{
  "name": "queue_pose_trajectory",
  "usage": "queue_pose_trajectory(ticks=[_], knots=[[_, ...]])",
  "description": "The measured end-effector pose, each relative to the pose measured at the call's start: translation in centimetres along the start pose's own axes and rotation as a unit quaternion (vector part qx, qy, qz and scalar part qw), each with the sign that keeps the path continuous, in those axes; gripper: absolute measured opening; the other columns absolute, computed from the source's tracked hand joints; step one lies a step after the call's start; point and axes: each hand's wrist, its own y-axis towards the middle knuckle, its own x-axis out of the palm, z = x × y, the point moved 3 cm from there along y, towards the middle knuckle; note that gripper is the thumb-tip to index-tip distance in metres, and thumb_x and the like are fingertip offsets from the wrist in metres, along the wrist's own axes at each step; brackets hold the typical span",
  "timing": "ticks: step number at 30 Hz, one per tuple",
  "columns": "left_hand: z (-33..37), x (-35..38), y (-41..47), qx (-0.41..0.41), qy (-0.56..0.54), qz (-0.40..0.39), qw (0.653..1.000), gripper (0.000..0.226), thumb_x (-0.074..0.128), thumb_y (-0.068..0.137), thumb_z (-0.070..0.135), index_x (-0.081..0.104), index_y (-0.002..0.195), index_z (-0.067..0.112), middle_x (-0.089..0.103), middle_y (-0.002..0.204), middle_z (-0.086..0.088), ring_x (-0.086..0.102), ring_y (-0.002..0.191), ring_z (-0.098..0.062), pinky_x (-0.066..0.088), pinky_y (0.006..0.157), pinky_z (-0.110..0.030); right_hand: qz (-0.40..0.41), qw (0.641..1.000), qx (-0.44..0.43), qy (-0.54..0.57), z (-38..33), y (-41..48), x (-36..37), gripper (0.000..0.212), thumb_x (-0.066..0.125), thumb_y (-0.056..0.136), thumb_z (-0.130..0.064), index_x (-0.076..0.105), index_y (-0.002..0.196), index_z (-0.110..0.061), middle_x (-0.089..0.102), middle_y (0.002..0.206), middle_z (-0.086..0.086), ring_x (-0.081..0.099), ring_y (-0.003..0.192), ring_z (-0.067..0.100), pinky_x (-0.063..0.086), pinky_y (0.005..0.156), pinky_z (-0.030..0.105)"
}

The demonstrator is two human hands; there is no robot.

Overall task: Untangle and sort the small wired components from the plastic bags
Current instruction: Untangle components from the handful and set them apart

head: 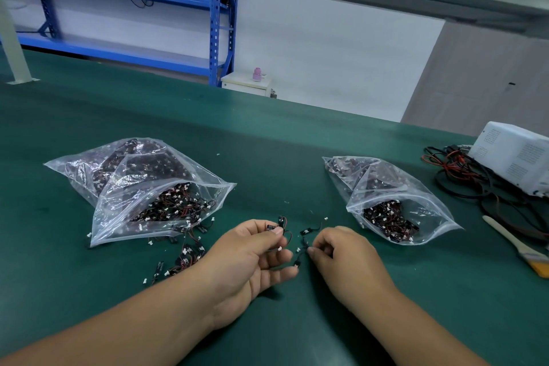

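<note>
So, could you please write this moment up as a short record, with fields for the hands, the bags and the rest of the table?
table: green mat
left hand: pinches a small black part with wires
right hand: pinches a tangle of wired parts between the hands
left bag: clear, open, fuller, parts spilling out
right bag: clear, open, fewer parts
loose parts: by the left bag's mouth
far right: brush, white box, cables
</note>
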Motion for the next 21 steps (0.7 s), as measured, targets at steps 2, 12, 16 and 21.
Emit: queue_pose_trajectory(ticks=[2,12,16,21], knots=[[0.0,0.0,0.0,-0.001,0.000,-0.001,1.000,0.006,0.061,0.093,0.006,0.058,0.090,0.010,0.064,0.072,-0.006,0.063,0.057,-0.016,0.057,0.055,-0.035,0.001,1.000,-0.006,-0.003,0.1,0.1,0.0,0.015,0.066,0.090,-0.038,0.064,0.081,-0.026,0.052,0.080,-0.012,0.054,0.082,0.010,0.047,0.082,0.033],[0.1,0.2,-0.2,0.004,-0.002,-0.005,1.000,0.006,0.060,0.094,0.006,0.058,0.091,0.010,0.064,0.072,-0.006,0.063,0.056,-0.015,0.058,0.055,-0.035,0.093,0.979,-0.040,0.180,0.3,0.7,0.5,0.020,0.073,0.085,-0.013,0.069,0.073,-0.028,0.066,0.074,-0.016,0.060,0.078,0.002,0.040,0.066,0.009],[0.2,0.2,-0.2,0.010,0.007,-0.004,1.000,0.005,0.060,0.094,0.008,0.058,0.091,0.011,0.063,0.071,-0.005,0.062,0.056,-0.014,0.057,0.054,-0.034,0.116,0.968,-0.037,0.217,0.5,0.5,0.2,0.024,0.069,0.089,-0.009,0.072,0.089,-0.033,0.068,0.086,-0.020,0.061,0.089,-0.004,0.042,0.075,0.008],[-0.1,0.5,-0.5,0.023,0.061,-0.016,0.998,0.003,0.062,0.093,0.009,0.063,0.091,0.010,0.064,0.074,-0.005,0.061,0.060,-0.013,0.057,0.054,-0.033,0.099,0.940,-0.114,0.307,-1.5,-0.7,-0.9,0.011,0.061,0.086,-0.045,0.068,0.094,-0.043,0.070,0.093,-0.020,0.066,0.088,0.004,0.046,0.075,0.010]])
